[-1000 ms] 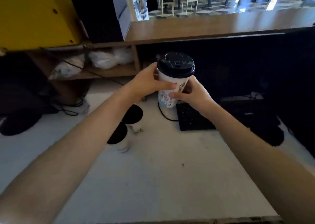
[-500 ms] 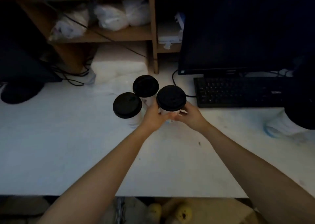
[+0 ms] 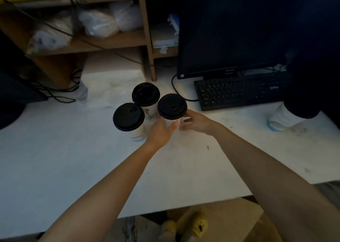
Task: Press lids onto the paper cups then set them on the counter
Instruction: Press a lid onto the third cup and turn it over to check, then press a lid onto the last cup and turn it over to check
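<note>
Three lidded paper cups stood in a tight cluster on the white counter (image 3: 55, 158), just in front of the keyboard (image 3: 239, 92) and the dark monitor (image 3: 235, 30). The nearest-right cup (image 3: 170, 122), with its black lid (image 3: 172, 106) seated flat, was upright on the counter, close beside the back cup (image 3: 146, 94) and the left cup (image 3: 128, 116). The person's left hand (image 3: 160, 131) lay against the lower wall of that cup, fingers curved loosely round it, more a light cradle than a squeeze. The right hand (image 3: 196, 121) sat just beside the cup on the other side, fingers spread and slack; whether the fingertips touched the paper was hard to tell. It looked like the setting-down step for this cup, nearly done. To finish it well, both hands would want to come straight away sideways without brushing the wall, since the cups were tall, narrow at the base and crowded, so a nudge could topple one into its neighbours. A quick check that the lid rim sat even all round would be wise.
</note>
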Motion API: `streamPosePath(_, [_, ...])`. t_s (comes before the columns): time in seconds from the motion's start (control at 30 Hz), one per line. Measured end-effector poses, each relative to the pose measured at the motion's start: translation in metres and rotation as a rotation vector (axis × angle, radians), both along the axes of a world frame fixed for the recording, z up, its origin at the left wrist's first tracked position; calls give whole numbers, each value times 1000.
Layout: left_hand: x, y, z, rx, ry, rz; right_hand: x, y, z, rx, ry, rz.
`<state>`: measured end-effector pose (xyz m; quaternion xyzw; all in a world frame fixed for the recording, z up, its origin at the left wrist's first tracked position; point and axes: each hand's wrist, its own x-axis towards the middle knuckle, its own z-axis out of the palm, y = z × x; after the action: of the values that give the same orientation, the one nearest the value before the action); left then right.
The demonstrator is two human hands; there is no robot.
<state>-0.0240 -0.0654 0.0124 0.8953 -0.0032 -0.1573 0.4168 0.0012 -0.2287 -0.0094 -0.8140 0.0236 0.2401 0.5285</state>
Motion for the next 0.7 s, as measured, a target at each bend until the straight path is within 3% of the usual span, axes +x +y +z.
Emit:
streamPosePath(0.13, [-14,-13,6,70,373,-3,-10,-31,36,-121,52,-116])
streamPosePath(0.2, [-16,-28,16,157,448,-118,-22,-52,53,-142,53,-204])
streamPosePath(0.47, [-3,-133,71,242,130,-520,-88,-144,81,-290,49,-547])
streamPosePath(0.7, [-8,-219,78,144,94,-605,-133,-218,79,-411,74,-661])
